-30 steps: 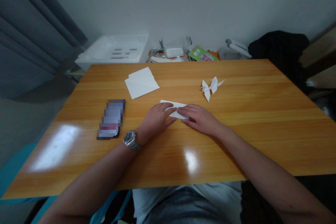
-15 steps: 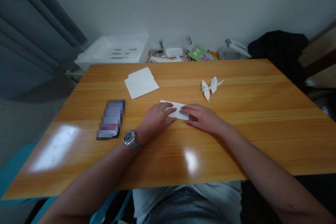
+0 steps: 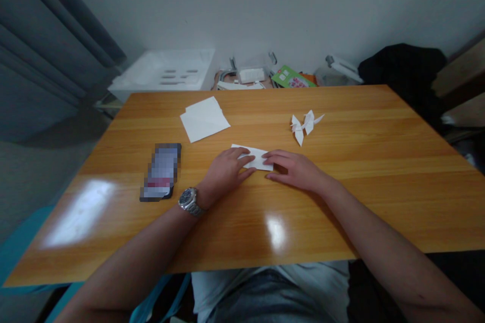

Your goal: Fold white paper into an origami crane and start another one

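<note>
A folded strip of white paper [image 3: 258, 159] lies flat on the wooden table [image 3: 242, 222], its long side running left to right. On its left part rest the spread fingertips of my left hand [image 3: 227, 167], with the thumb at the near edge. My right hand [image 3: 293, 167] touches the right end, fingers apart and thumb just off the near edge. Both hands press from above rather than grip. Beyond my right hand sit white folded paper cranes [image 3: 303, 126]. Loose white paper sheets [image 3: 204, 120] overlap behind my left hand.
A phone [image 3: 161, 171] with a blurred screen lies left of my left hand. Behind the table's far edge are a white plastic tray [image 3: 166, 68], a green booklet [image 3: 291, 78] and a black cloth-like heap [image 3: 401, 70]. A grey curtain [image 3: 45, 45] hangs at left.
The fingers of my right hand have shifted slightly right along the folded paper. My left hand stays in place, and the paper has hardly moved.
</note>
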A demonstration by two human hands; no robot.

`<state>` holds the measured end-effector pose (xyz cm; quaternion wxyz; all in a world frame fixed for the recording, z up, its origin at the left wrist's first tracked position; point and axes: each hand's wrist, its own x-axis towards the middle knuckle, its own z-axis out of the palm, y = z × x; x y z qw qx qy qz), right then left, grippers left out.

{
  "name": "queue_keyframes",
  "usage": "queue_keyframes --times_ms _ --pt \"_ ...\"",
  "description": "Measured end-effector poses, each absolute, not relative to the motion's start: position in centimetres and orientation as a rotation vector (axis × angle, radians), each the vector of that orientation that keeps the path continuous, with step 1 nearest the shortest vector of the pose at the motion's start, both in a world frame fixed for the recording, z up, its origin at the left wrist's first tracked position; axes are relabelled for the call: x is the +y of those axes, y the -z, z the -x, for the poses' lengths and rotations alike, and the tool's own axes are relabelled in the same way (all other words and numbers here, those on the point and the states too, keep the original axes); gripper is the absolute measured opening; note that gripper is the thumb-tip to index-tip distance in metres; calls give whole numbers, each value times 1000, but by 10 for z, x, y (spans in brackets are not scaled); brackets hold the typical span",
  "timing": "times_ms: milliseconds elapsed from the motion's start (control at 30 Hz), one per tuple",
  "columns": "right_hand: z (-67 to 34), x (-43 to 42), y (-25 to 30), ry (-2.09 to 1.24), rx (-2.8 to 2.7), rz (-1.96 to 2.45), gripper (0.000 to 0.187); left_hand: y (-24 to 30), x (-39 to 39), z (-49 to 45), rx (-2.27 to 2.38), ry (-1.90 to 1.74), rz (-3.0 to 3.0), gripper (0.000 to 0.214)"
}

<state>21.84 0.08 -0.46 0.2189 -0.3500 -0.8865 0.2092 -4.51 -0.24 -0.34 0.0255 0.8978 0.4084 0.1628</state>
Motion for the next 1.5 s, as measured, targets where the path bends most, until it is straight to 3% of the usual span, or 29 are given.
queue_keyframes --times_ms 267,533,900,1500 --pt "-222 8 10 -648 -2358 897 15 6 -2 48 1226 -495 -2768 38" --pt "-225 11 9 -608 -2279 963 18 4 -5 52 986 -475 -2765 38" --pt "-220 9 5 -505 -2135 1275 9 -4 -10 42 832 -432 -2725 41" --pt "-211 16 19 -404 -2069 1363 11 -1 -10 43 886 -333 -2802 45"
